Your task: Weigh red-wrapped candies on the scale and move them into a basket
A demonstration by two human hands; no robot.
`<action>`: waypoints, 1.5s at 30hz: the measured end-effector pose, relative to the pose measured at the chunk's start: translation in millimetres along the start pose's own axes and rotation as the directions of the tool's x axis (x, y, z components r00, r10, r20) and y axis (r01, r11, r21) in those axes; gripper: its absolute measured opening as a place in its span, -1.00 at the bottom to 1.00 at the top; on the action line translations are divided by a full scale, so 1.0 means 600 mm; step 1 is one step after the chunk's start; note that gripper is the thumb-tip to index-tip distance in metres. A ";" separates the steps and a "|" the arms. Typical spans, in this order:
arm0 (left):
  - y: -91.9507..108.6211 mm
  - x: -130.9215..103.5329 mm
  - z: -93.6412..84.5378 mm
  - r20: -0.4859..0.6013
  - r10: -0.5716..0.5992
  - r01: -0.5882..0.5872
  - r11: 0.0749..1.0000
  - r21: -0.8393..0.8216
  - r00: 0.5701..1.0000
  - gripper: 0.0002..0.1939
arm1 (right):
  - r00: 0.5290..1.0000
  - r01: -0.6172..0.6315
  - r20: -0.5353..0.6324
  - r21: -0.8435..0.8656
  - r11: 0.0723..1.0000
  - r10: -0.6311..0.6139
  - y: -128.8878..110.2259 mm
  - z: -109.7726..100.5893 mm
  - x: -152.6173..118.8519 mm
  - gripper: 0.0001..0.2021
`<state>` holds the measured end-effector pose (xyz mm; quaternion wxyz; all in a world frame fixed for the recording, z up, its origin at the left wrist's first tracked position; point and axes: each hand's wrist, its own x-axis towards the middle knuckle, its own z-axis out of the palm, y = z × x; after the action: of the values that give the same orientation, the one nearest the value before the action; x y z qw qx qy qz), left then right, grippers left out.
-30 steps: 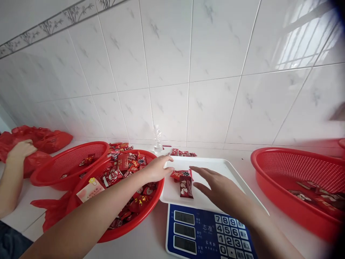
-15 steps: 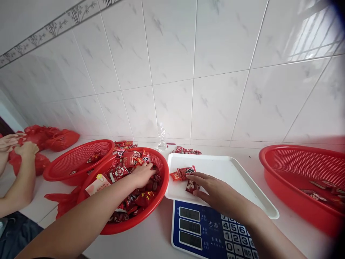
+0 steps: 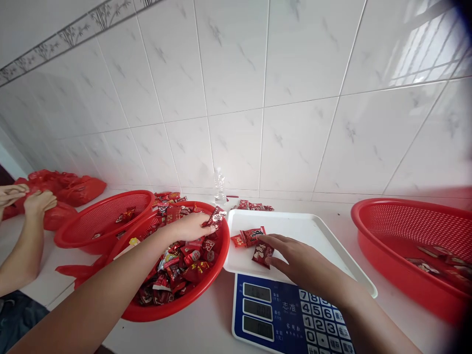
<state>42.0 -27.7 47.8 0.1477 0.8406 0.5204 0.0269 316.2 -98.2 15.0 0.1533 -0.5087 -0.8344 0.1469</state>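
My left hand, over the right side of a red perforated basket, is closed on a small dark red candy packet that sticks out past the fingertips. Beneath it the basket holds many wrapped candies. On the white scale tray rests my right hand, thumb and fingers apart. Its fingertips touch or nearly touch a dark red candy packet. A red packet with black lettering and a small orange-red packet lie just beyond it.
The scale's blue keypad panel faces me. Another red basket stands at right, one more at left. A clear bottle and loose packets sit by the wall. A co-worker's hands handle red bags.
My left hand has come up out of the candies with a packet in its fingers. My right hand stays at the tray, where the dark red packet has turned slightly.
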 end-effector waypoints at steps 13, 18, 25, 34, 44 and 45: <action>0.114 0.039 0.091 0.081 0.187 -0.189 0.982 0.015 0.979 -0.17 | 0.998 -0.060 0.001 -0.031 0.998 0.060 0.001 -0.007 0.001 -0.53; 0.119 0.044 0.093 0.159 0.201 -0.209 0.977 0.035 0.967 -0.02 | 0.997 -0.071 0.027 -0.015 0.997 0.072 0.000 -0.007 0.006 -0.58; 0.048 0.031 0.042 -0.164 0.029 -0.046 0.994 -0.103 0.986 -0.73 | 0.994 -0.108 -0.011 -0.064 0.992 0.107 0.013 -0.022 -0.005 -0.57; -0.031 0.003 0.096 0.048 -0.052 0.036 0.960 0.278 0.998 -0.47 | 0.997 -0.076 -0.031 -0.064 0.995 0.074 0.010 -0.024 -0.012 -0.56; -0.003 0.006 0.049 -0.026 -0.158 0.155 0.901 0.406 0.987 -0.77 | 0.996 -0.075 -0.053 -0.091 0.993 0.070 0.008 -0.036 -0.019 -0.55; -0.006 0.003 0.040 -0.075 -0.172 0.188 0.908 0.374 0.982 -0.78 | 0.996 -0.079 -0.052 -0.090 0.993 0.074 0.008 -0.037 -0.019 -0.55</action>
<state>44.2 -30.0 23.5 -0.0265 0.8010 0.5938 -0.0710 334.2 -104.4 32.3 0.1441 -0.5502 -0.8162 0.1017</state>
